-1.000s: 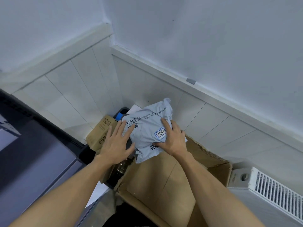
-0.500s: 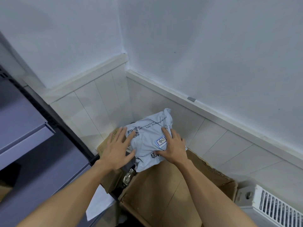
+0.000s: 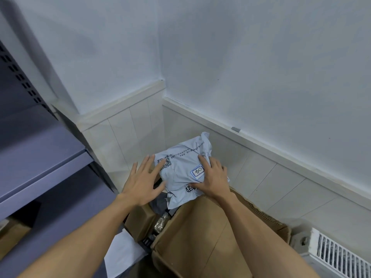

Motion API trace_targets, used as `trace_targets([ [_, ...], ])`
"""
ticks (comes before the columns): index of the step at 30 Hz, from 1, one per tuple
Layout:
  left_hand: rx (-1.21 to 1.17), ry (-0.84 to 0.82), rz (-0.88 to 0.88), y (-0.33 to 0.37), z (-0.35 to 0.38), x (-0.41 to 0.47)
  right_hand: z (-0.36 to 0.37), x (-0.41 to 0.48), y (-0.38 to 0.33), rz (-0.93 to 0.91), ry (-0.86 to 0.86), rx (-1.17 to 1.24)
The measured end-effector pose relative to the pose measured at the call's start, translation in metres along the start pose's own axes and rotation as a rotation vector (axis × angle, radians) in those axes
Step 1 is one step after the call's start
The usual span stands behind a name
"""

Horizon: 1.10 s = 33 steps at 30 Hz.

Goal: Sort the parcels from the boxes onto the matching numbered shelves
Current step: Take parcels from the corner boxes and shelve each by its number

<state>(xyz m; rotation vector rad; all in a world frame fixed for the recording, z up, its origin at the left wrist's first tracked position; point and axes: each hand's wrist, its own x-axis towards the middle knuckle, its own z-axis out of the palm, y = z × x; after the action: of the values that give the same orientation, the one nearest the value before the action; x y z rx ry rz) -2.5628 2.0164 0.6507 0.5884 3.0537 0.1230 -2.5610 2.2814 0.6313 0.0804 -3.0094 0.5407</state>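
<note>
A grey plastic mailer parcel (image 3: 181, 167) with a QR code and a small white label reading 04 is held up above the open cardboard box (image 3: 202, 233). My right hand (image 3: 213, 180) grips its right side, thumb across the front under the label. My left hand (image 3: 143, 180) lies beside the parcel's left edge with fingers spread and straight, fingertips touching the QR code corner. The blue-grey metal shelf unit (image 3: 46, 165) stands at the left; its numbers are out of sight.
A smaller brown box (image 3: 138, 220) and dark packets sit left of the big box. A white sheet (image 3: 120, 253) lies on the floor below. A white radiator grille (image 3: 339, 257) is at the lower right. Tiled walls meet in the corner behind.
The view has tilted up and the parcel has risen with both hands. More of the shelf unit shows at the left. My left fingers have spread wider.
</note>
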Motion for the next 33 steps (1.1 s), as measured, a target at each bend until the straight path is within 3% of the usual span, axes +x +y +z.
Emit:
trace_targets([
  [16,-0.061,0.018,0.032,-0.034,-0.020,-0.100,-0.029,-0.076,-0.078,-0.011,0.048,-0.070],
  [33,-0.019,0.093,-0.046,0.009,-0.038,-0.130,-0.058,-0.093,-0.064,-0.136,0.061,-0.074],
])
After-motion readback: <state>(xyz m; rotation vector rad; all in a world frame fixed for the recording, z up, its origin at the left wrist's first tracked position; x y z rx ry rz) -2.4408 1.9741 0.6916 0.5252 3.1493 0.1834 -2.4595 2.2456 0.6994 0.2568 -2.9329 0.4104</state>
